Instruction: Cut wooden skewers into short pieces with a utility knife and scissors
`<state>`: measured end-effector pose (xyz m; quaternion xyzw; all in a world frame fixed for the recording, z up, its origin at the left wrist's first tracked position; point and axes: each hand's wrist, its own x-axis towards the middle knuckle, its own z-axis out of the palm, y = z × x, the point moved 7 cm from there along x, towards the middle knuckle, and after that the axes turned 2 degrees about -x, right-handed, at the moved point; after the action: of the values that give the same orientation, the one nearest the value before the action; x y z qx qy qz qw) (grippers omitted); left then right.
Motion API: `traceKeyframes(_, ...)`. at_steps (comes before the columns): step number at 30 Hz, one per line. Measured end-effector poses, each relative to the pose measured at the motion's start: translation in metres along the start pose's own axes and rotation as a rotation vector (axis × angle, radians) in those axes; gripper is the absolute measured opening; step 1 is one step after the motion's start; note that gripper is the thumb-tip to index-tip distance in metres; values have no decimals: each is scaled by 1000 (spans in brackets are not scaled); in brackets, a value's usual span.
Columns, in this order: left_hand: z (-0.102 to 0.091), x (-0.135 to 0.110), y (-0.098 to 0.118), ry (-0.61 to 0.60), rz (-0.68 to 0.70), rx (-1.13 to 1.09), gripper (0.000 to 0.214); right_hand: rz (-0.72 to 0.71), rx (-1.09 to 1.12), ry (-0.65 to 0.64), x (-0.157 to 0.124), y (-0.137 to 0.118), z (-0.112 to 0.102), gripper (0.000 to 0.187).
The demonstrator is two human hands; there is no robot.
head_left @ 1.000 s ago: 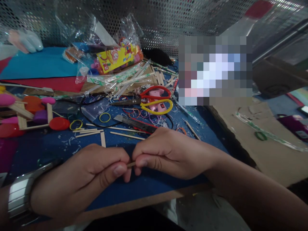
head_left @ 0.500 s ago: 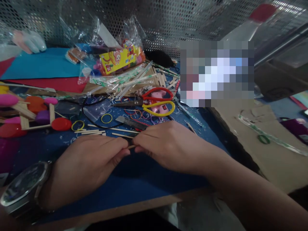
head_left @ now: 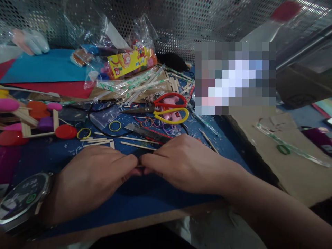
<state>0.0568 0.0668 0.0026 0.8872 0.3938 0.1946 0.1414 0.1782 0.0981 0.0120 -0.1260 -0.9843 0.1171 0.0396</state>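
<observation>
My left hand point(head_left: 97, 176) and my right hand point(head_left: 181, 162) meet low over the blue work surface, fingertips almost touching. Both pinch the same thin wooden stick point(head_left: 140, 166); only a sliver of it shows between them, the rest being hidden by the fingers. Just beyond the knuckles lie several loose wooden sticks point(head_left: 137, 145). A utility knife point(head_left: 147, 133) rests behind my right hand, partly covered by it. Farther back are scissors point(head_left: 171, 108) with one red and one yellow handle loop, lying over a pink glue gun point(head_left: 173, 100).
At left stands a stick frame point(head_left: 26, 126) with coloured bottle-cap-like pieces. Rubber bands point(head_left: 114, 126) and scraps litter the surface. Plastic-wrapped packs point(head_left: 127, 62) lie at the back, before a perforated metal panel point(head_left: 176, 31). Cardboard point(head_left: 290, 166) is on the right.
Both hands have drawn closer together and slightly lower, so less of the stick shows between them. More of the utility knife and nearby sticks is uncovered.
</observation>
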Motion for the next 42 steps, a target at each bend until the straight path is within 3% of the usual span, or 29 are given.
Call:
traceKeyframes(5, 1, -3, 4, -53, 44, -4, 24, -54, 7, -29, -2, -5, 1, 20)
traceKeyframes(11, 3, -2, 9, -60, 109, 42, 33, -65, 0, -79, -3, -8, 2, 19)
traceKeyframes(19, 7, -3, 9, -107, 64, -1, 41, -51, -18, -176, -2, -11, 3, 13)
traceKeyframes(30, 13, -6, 12, -158, 144, 4, 30, -53, -29, -257, -1, -15, 7, 7)
traceKeyframes(36, 11, -4, 7, -110, 94, 9, 32, -16, 6, -234, 1, -12, 5, 11)
traceKeyframes(42, -1, 3, 10, -68, -5, -18, 35, 29, -15, -81, 0, -4, -2, 21)
